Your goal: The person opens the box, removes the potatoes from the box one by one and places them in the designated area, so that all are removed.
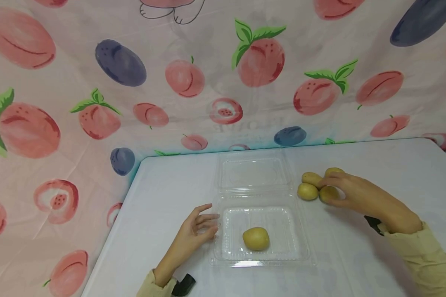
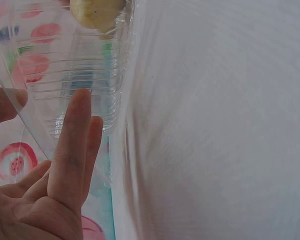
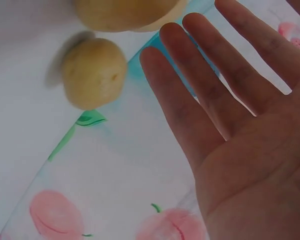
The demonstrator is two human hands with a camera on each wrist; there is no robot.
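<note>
A clear plastic clamshell box [image 1: 228, 249] lies with its lid laid back, and one yellow potato [image 1: 256, 239] sits in its base. Beside the box's left wall is my left hand [image 1: 191, 233], its fingers loosely extended; the left wrist view shows the fingers [image 2: 72, 145] close to the ribbed wall, though contact is hard to tell. My right hand [image 1: 364, 198] reaches over a cluster of several potatoes [image 1: 307, 192] right of the box, nearest to the front right potato [image 1: 328, 194]. In the right wrist view its fingers [image 3: 177, 107] are straight, with a potato [image 3: 95, 74] apart from them.
A white cloth covers the table [image 1: 163, 185]. Behind it and along its left side hangs a fruit-printed sheet [image 1: 193, 37]. The box's lid [image 1: 255, 171] lies flat toward the table's far edge.
</note>
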